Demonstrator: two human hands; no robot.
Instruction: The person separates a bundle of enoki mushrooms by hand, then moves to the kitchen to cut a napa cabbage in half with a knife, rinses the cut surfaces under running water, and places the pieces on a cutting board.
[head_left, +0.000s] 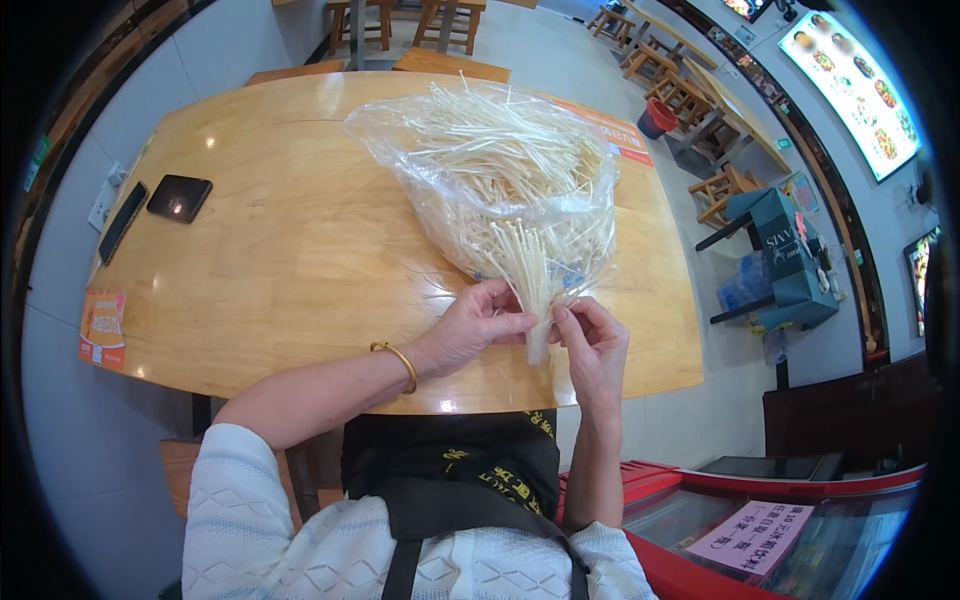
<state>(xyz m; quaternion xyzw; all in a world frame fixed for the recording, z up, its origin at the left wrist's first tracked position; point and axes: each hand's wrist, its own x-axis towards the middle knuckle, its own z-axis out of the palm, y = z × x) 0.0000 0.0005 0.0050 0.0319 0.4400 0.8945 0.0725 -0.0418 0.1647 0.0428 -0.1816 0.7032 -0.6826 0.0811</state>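
Observation:
Between my two hands, near the table's front edge, stands a bunch of enoki mushrooms (529, 262), caps pointing away from me and root end towards me. My left hand (480, 319) grips the bunch from the left, its thumb across the stems. On the other side, my right hand (591, 334) pinches thin strands at the bunch's lower right between thumb and fingers. Just beyond lies a large clear plastic bag (390, 142), with loose enoki mushrooms (502, 142) heaped on top and more showing through the film.
Two smartphones, one lying flat (180, 199) and one at the edge (124, 223), are on the wooden table (300, 225). Printed orange sheets lie at its left corner (103, 330) and far right (611, 131). A red glass-topped chest cooler (660, 517) stands at my right.

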